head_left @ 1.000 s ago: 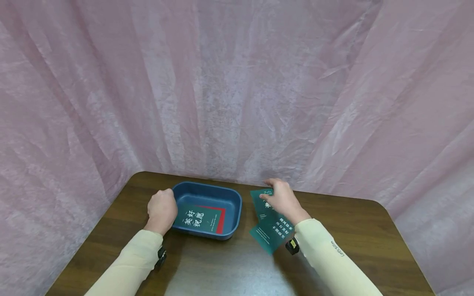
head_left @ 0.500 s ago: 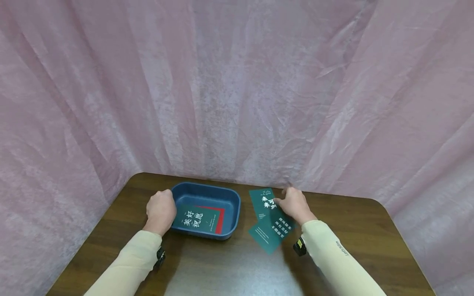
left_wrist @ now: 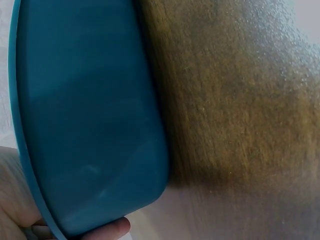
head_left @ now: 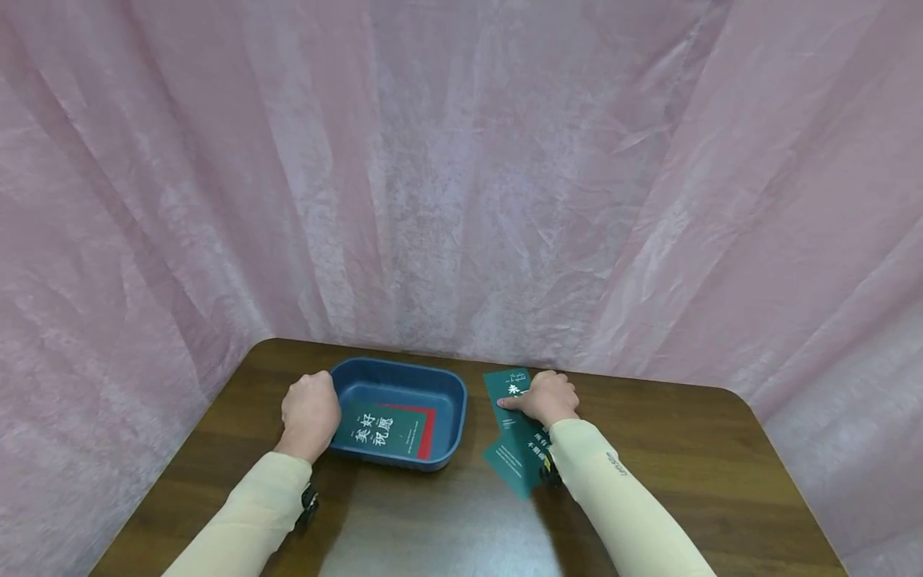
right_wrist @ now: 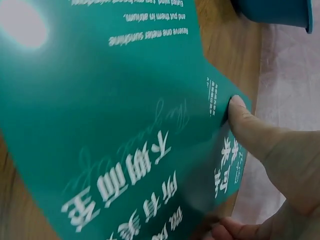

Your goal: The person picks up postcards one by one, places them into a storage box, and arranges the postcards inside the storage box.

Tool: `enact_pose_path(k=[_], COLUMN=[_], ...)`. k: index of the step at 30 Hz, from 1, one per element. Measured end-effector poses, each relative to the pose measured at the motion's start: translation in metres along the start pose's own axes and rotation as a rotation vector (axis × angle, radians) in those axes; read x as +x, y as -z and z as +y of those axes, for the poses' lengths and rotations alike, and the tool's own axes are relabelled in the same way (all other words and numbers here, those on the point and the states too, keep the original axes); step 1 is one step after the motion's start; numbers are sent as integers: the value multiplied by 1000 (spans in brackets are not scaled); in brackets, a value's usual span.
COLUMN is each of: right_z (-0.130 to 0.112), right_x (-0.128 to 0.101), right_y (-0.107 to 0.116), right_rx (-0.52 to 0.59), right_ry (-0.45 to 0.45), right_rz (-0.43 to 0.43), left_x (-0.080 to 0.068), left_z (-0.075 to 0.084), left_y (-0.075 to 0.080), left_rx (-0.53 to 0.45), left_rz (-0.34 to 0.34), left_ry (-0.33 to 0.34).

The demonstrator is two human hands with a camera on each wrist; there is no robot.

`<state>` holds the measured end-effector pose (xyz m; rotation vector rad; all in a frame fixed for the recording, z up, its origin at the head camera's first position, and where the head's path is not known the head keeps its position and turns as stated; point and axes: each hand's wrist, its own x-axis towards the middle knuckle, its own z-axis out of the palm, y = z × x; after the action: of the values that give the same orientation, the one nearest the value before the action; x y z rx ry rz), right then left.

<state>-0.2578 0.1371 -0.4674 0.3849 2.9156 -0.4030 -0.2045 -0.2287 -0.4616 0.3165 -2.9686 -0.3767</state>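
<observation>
where the brown wooden table [head_left: 649,449] meets the pink curtain [head_left: 461,160], a blue tray [head_left: 404,377] is set on the left half of the tabletop, close to the far edge. its left rim is gripped by the left hand [head_left: 310,413], whose fingers are curled round the edge; in the left wrist view the thumb tip [left_wrist: 107,230] is seen pressed under the tray's outer wall. inside the tray a green card [head_left: 382,429] with white characters is laid over a red card [head_left: 427,429], of which only a strip along the far and right sides is shown. just right of the tray, two green cards [head_left: 515,449] are spread on the table, overlapping at an angle. the far one of these is pinched by the right hand [head_left: 550,398], fingers curled, the thumb [right_wrist: 250,135] being pressed on the card's face near its edge while other fingers are tucked beneath. the cards are kept apart from the tray by a narrow gap of bare wood. both forearms are covered by cream sleeves [head_left: 620,505].
</observation>
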Motion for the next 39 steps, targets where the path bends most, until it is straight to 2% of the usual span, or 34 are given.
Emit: enact_pose_path(k=[9,16,21,33,39], right_z=[-1,7,10,15,20], right_x=[1,0,2,6,10], right_y=[-1,-4,-4,-2,1], right_rx=[95,187,242,246,228], right_ry=[51,60,98,123,170], right_rz=[12,-80,-101,-152,-100], left_x=[1,-1,1,3,3], left_z=[3,-1,-4,-4,-3], left_y=[3,1,1,-1,-2], left_rx=[15,10,15,14,11], left_rz=[-18,-5,26,20,0], left_ry=[6,1,-12,-11,0])
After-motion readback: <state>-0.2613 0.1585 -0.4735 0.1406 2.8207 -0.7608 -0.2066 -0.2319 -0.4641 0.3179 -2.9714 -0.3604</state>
